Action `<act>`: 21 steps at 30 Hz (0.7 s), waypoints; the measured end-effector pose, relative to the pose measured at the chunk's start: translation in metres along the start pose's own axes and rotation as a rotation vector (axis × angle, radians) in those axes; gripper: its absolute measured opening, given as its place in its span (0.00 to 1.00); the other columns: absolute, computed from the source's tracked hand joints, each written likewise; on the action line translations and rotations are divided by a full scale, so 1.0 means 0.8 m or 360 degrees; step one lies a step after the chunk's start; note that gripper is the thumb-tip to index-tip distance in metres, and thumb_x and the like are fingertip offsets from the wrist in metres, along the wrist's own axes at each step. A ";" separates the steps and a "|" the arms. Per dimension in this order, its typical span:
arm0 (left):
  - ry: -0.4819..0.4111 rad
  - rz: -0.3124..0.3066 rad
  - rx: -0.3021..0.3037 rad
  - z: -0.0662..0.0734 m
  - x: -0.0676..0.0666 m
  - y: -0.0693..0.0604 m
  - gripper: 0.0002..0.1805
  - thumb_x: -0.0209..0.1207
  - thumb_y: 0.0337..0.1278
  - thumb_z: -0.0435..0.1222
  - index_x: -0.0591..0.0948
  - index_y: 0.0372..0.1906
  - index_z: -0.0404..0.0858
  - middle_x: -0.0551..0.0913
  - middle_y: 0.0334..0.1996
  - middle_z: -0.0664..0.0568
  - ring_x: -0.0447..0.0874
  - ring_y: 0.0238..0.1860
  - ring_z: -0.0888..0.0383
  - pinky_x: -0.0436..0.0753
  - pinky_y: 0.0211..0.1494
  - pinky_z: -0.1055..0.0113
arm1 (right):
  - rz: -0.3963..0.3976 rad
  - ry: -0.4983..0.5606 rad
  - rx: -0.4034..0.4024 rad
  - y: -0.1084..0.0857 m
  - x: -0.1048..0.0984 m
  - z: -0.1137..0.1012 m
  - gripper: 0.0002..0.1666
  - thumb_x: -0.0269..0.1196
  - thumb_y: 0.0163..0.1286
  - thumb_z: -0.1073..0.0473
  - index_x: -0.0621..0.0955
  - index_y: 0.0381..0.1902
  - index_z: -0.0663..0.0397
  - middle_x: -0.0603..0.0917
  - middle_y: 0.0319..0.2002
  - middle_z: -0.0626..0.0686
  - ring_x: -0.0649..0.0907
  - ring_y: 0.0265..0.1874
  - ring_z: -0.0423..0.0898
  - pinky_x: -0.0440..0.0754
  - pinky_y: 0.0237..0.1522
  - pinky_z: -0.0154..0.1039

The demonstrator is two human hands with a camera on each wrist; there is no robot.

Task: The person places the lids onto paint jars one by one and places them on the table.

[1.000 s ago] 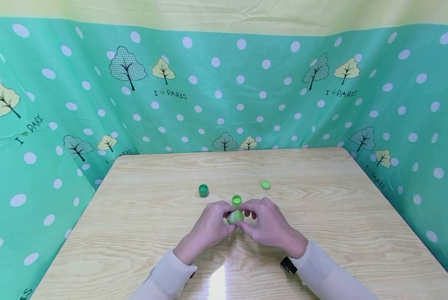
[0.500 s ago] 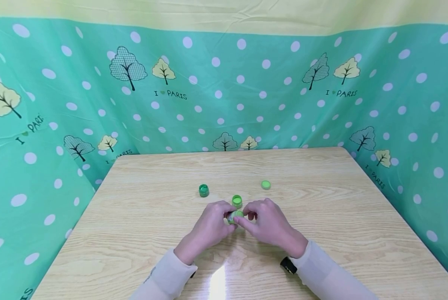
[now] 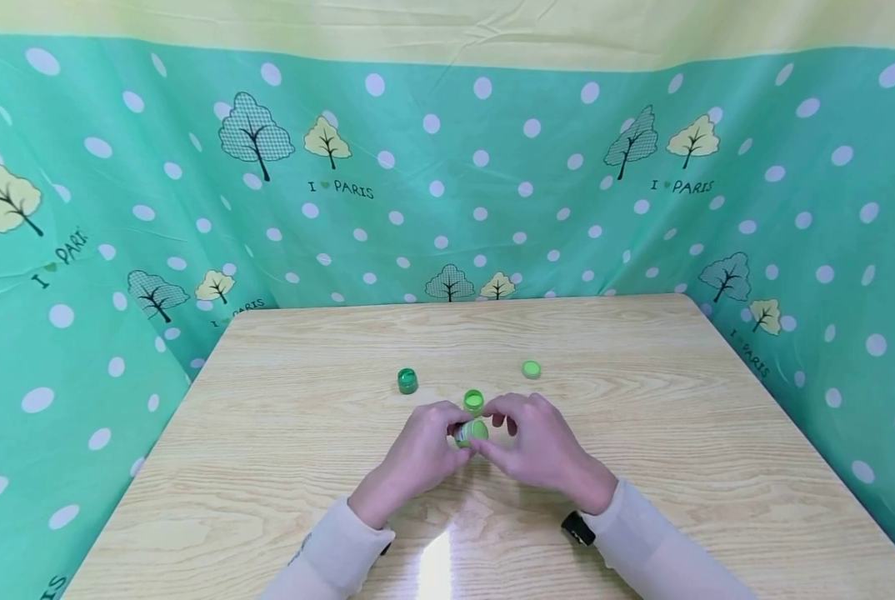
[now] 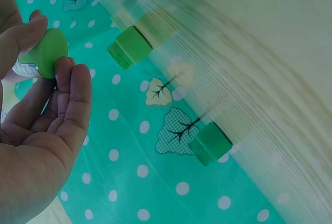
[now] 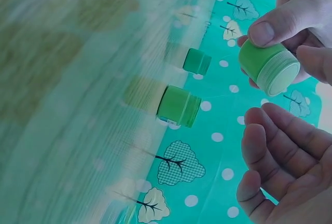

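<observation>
We pinch the labelled green jar (image 5: 259,60) in our left grip (image 3: 427,442), 6 o'clock of the standing light-green jar (image 3: 473,402) | right grip (image 3: 533,443) relaxed at 3 o'clock, ungrasping | likely light, stiff, slick: grasp round sides

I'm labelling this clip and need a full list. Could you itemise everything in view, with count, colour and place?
Held jar: one, light green with a part-white label, in the left hand
Light green jar: one, light green, standing on the table just beyond the hands
Dark green jar: one, dark green, standing on the table, further left
Lid-like disc: one, light green, flat on the table, further right
Table: one, pale wood-grain, under everything
Curtain: teal with pale dots and trees, cream on top, behind and beside the table
Sleeves: two, whitish, near edge
Left hand: one, gripping the held jar
Right hand: one, beside the held jar; contact unclear
</observation>
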State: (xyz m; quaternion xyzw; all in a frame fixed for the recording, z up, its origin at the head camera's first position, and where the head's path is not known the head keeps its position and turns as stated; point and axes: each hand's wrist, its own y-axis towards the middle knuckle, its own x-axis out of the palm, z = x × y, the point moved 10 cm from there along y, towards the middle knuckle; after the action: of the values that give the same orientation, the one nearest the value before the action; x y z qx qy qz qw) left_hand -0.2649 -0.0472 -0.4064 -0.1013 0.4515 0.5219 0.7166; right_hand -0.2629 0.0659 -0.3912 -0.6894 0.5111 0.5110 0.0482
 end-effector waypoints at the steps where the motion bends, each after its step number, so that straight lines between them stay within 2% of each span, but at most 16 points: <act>1: -0.0002 0.0005 0.0004 0.000 0.000 0.000 0.16 0.77 0.45 0.29 0.88 0.43 0.35 0.85 0.32 0.54 0.78 0.32 0.64 0.80 0.36 0.74 | -0.0001 0.0003 -0.0016 0.000 0.000 -0.001 0.20 0.77 0.59 0.48 0.88 0.45 0.51 0.85 0.31 0.45 0.79 0.25 0.46 0.73 0.31 0.35; 11: -0.0023 0.0013 0.0002 0.000 -0.001 -0.001 0.16 0.78 0.44 0.28 0.88 0.42 0.34 0.86 0.34 0.53 0.79 0.33 0.63 0.81 0.37 0.73 | 0.0001 -0.0009 -0.0105 -0.001 -0.001 -0.010 0.23 0.80 0.54 0.52 0.88 0.47 0.53 0.84 0.33 0.43 0.79 0.25 0.45 0.71 0.32 0.36; 21: -0.0035 0.0014 0.0008 0.001 -0.001 -0.001 0.15 0.77 0.45 0.28 0.89 0.42 0.35 0.87 0.34 0.52 0.81 0.33 0.62 0.81 0.37 0.72 | -0.0007 -0.0013 -0.0126 -0.002 0.001 -0.013 0.21 0.79 0.55 0.55 0.88 0.47 0.53 0.84 0.32 0.42 0.80 0.25 0.44 0.71 0.33 0.35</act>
State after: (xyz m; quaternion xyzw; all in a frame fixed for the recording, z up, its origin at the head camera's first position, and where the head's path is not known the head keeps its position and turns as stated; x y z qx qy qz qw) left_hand -0.2640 -0.0476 -0.4057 -0.0917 0.4453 0.5249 0.7195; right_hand -0.2551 0.0598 -0.3876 -0.6898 0.4887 0.5336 0.0242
